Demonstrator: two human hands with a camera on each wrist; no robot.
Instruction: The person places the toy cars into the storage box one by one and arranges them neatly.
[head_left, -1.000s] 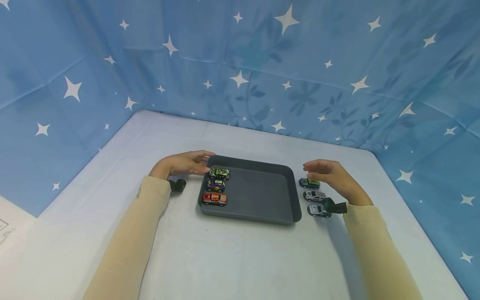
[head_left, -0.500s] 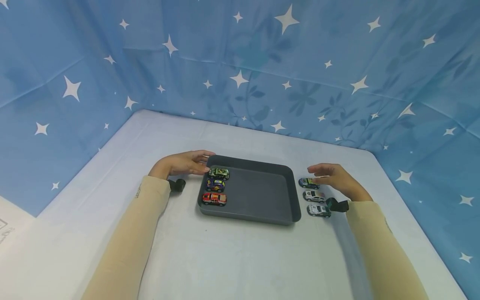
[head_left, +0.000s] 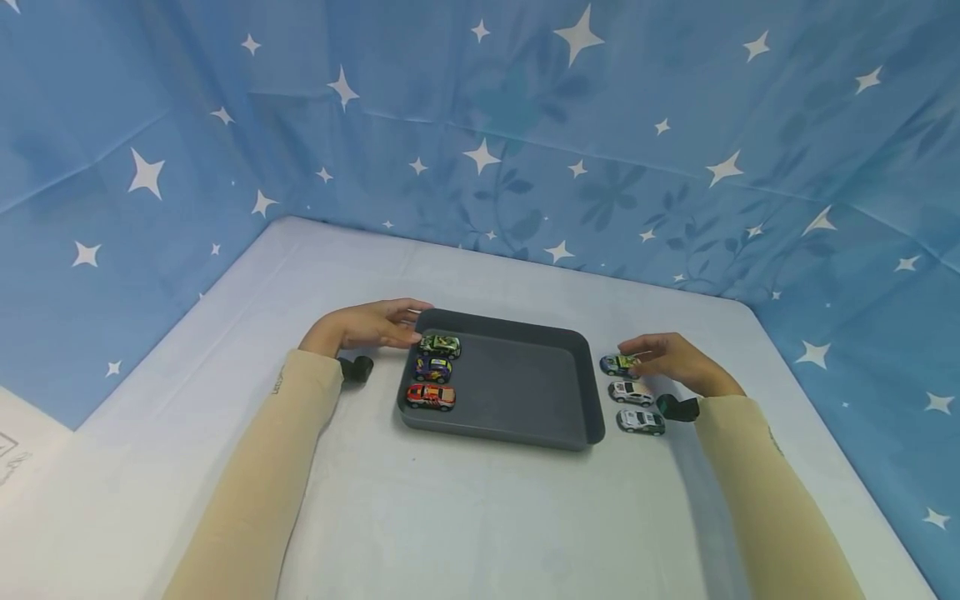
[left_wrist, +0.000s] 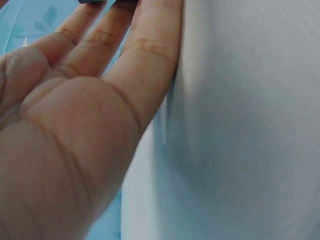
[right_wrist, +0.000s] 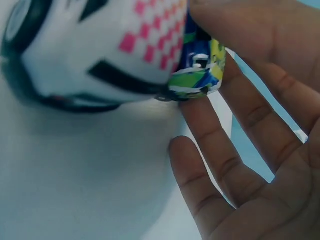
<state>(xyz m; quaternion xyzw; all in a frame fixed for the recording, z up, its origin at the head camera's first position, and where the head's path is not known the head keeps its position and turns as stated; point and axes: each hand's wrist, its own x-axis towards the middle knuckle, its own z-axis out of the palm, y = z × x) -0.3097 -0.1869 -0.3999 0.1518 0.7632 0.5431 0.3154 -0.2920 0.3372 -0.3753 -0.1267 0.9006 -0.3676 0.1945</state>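
Note:
My left hand (head_left: 371, 324) rests at the back left corner of a dark grey tray (head_left: 487, 431), thumb by the rim and fingers along the outside. In the left wrist view its fingers (left_wrist: 155, 55) are fairly straight. My right hand (head_left: 678, 362) pinches a blue-green toy car (head_left: 618, 365) on the table right of the tray. The right wrist view shows that car (right_wrist: 200, 75) between thumb and fingers, partly hidden. Nearer me stand a white toy car with pink checks (head_left: 630, 392) and a silver-white toy car (head_left: 641, 422).
Inside the tray's left side, a green toy car (head_left: 440, 346), a blue toy car (head_left: 432, 369) and a red-orange toy car (head_left: 431, 397) stand in a column. A white cloth covers the table (head_left: 480, 517). Blue starry curtains (head_left: 480, 125) hang behind and beside it.
My right hand has moved slightly right and lowered over the blue-green car, and its thumb and fingers have closed on it. My left hand has stayed at the tray.

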